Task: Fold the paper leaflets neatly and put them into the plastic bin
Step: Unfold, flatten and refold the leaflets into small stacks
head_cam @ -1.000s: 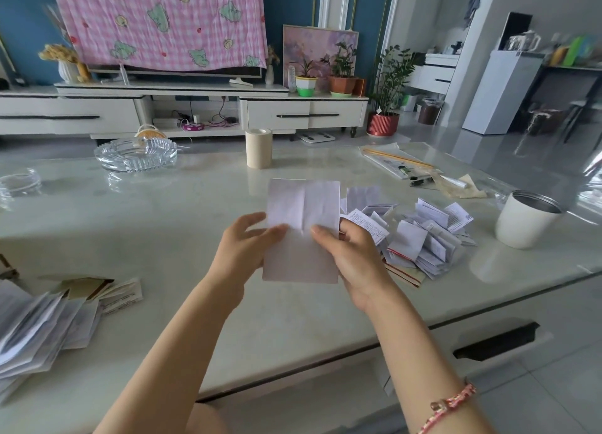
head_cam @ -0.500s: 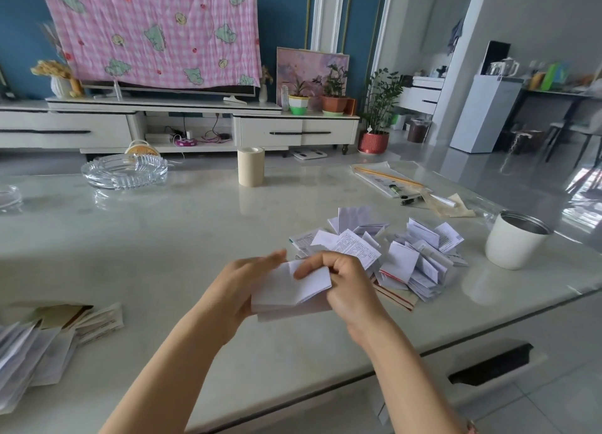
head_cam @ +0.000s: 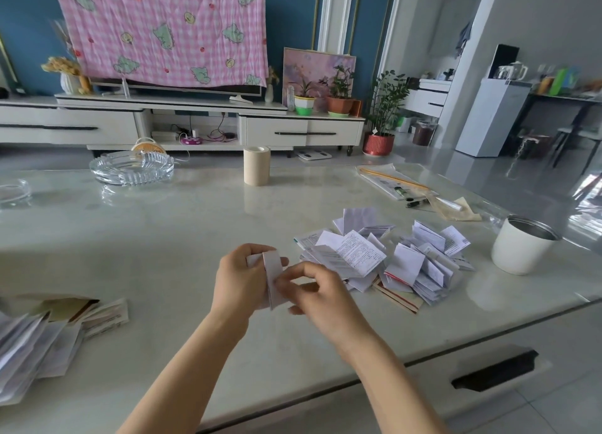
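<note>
At the centre of the frame, just below the middle, both hands work a small white paper leaflet (head_cam: 273, 279) folded down to a narrow upright strip with crisp creased edges. The left hand (head_cam: 239, 279) curls around the strip from behind, thumb and fingers clasping its upper part; the right hand (head_cam: 321, 295) pinches the strip's lower front edge between thumb and forefinger, the other fingers bent loosely. The leaflet is held above the pale glossy marble-look table (head_cam: 195, 225), not touching it.

Right of the hands lies a loose heap of folded white printed leaflets (head_cam: 384, 261), their flaps springing open like fans, fine black print showing on several faces, a red-striped sheet at the heap's near edge. In the lower left corner sits a slumped stack of unfolded white paper sheets (head_cam: 29, 349) with a tan envelope-like piece on its far side.

At the right edge of the table stands a white cylindrical cup with a metal rim (head_cam: 521, 246), smooth and matt outside. Toward the upper middle stands a beige roll of tape (head_cam: 256, 166) on end, and left of it a clear ribbed glass ashtray (head_cam: 132, 171) catching light. Upper right of the table holds a flat plastic-sleeved document with pens (head_cam: 395, 183).

Behind, in the upper left, a crinkled pink checked cloth (head_cam: 163, 30) drapes over a screen on a white low cabinet (head_cam: 277, 130)
</note>
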{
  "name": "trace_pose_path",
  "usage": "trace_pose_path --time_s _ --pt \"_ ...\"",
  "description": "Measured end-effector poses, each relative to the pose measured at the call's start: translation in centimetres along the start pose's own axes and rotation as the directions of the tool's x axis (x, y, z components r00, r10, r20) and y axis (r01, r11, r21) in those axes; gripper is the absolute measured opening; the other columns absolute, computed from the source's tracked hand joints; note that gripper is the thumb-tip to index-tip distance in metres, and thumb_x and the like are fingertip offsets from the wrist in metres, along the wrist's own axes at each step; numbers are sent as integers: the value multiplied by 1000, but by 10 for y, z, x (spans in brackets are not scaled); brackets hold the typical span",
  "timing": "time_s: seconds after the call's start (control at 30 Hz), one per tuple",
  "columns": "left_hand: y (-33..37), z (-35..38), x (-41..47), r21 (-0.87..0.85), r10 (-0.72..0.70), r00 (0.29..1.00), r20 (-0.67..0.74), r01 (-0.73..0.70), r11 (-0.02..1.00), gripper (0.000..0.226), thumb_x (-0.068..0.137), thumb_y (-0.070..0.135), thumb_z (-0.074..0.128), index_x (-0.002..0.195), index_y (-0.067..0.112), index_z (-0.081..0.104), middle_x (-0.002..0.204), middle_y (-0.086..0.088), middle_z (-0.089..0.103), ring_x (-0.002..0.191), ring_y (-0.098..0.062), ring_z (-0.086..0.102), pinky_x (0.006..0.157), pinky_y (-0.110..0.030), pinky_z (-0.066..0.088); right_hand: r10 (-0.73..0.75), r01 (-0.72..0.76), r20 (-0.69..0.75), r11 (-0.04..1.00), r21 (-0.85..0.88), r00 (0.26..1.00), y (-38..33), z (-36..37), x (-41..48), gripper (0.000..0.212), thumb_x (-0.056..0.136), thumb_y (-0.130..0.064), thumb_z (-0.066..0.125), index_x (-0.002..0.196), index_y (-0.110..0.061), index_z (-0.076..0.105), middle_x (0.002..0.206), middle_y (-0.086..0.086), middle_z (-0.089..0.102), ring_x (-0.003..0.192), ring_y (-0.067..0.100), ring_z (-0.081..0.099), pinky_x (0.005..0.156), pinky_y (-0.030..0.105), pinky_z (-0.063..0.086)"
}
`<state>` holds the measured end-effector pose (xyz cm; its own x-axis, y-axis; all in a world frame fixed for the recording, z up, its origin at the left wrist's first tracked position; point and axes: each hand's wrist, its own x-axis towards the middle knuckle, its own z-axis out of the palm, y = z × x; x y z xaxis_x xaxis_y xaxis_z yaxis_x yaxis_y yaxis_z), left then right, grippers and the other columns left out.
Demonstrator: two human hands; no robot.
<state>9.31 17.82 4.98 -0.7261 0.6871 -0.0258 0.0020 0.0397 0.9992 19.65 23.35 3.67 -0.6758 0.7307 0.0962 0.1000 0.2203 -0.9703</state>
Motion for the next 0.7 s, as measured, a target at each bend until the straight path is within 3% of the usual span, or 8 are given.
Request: trace_pose_path --time_s 0.1,0.17,0.27,0.37,0.43,0.57,0.7 --pt "0 1 1 -129 -85 996 23 87 988 21 97 14 43 88 11 61 81 -4 73 64 -24 66 66 -34 53 -78 72 -27 983 -169 997 9 8 4 7 84 -8 62 81 -13 62 79 -8 60 62 9 49 59 13 39" --pt "2 1 2 -246 -153 987 48 160 956 38 101 34 34 89 8 61 81 -9 73 72 -29 67 75 -39 52 -59 47 -56 979 -200 997 14 10 6 7 86 -10 61 83 -15 56 83 -11 56 73 6 52 61 8 38" --pt "4 3 4 -257 -154 985 75 168 952 47 97 49 35 92 10 60 84 -10 73 73 -28 67 77 -38 50 -37 19 -91 982 -187 995 17 12 8 16 87 -12 59 78 -19 47 80 -9 52 75 12 52 65 17 39" --pt "1 4 3 -193 -70 996 51 79 978 23 95 27 52 99 6 60 90 -8 72 72 -22 67 73 -36 53 -31 9 -143 989 -150 989 15 13 10 20 85 -9 61 75 -19 47 73 -8 51 70 15 52 67 25 43" --pt "-4 2 3 -166 -37 999 38 42 985 14 95 13 52 99 5 63 90 -6 72 73 -21 67 71 -35 55 -12 -2 -171 997 -81 985 16 12 10 21 84 -5 62 77 -19 48 75 -7 52 72 16 52 72 33 47" --pt "-10 4 6 -120 -28 999 22 30 992 19 95 14 51 83 13 66 80 -6 69 68 -20 65 55 -26 57 -9 -9 -259 998 -65 966 18 6 8 25 82 0 60 76 -23 51 75 -4 56 71 19 55 73 35 49" --pt "-17 4 11 17 -3 1000 29 3 1000 20 95 15 51 84 7 66 66 -4 69 54 -14 66 54 -26 56 -29 -32 -453 992 -125 891 16 -19 20 24 84 -5 58 71 -25 55 67 -6 57 65 15 54 66 25 44"
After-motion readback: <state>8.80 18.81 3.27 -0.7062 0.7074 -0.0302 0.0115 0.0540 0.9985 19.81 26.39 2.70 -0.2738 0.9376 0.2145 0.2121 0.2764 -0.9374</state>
